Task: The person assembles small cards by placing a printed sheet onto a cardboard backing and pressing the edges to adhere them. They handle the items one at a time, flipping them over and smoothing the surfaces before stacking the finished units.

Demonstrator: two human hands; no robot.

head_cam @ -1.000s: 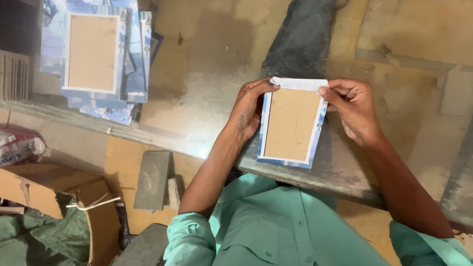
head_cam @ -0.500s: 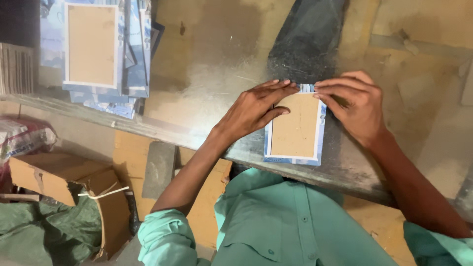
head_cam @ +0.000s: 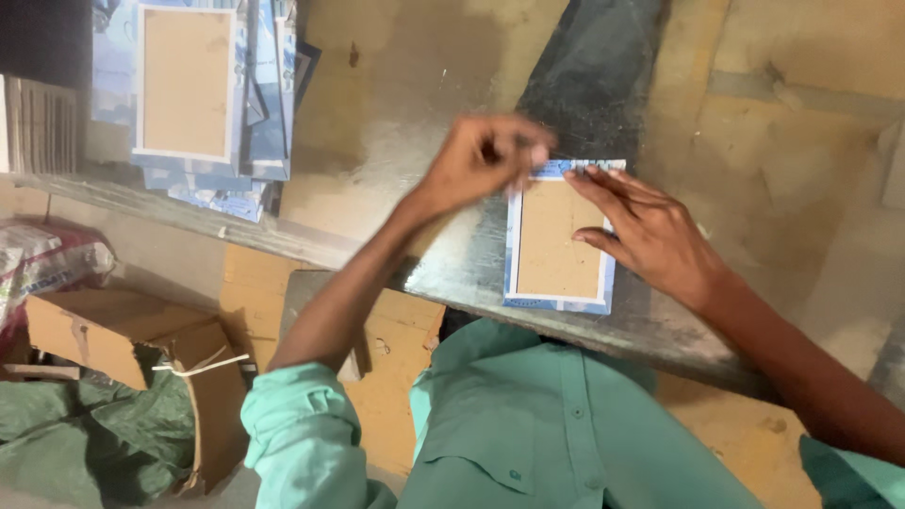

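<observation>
A small board panel (head_cam: 558, 243), brown cardboard wrapped in blue-and-white printed paper, lies flat on the metal-topped table (head_cam: 443, 188) near its front edge. My left hand (head_cam: 485, 160) is curled at the panel's top left corner, fingertips pinching or rubbing the folded paper edge there. My right hand (head_cam: 650, 231) rests flat on the panel's right side, fingers spread and pressing along the top edge.
A stack of similar blue-edged panels (head_cam: 193, 90) sits at the table's far left. A ribbed cardboard bundle (head_cam: 38, 127) stands beside it. Below the table lie an open cardboard box (head_cam: 123, 344), green cloth (head_cam: 85, 443) and a plastic bag (head_cam: 42, 269).
The panel has been laid flat and shifted slightly. My left hand went from flat on the panel to curled at its top left corner; my right hand flattened onto the right side.
</observation>
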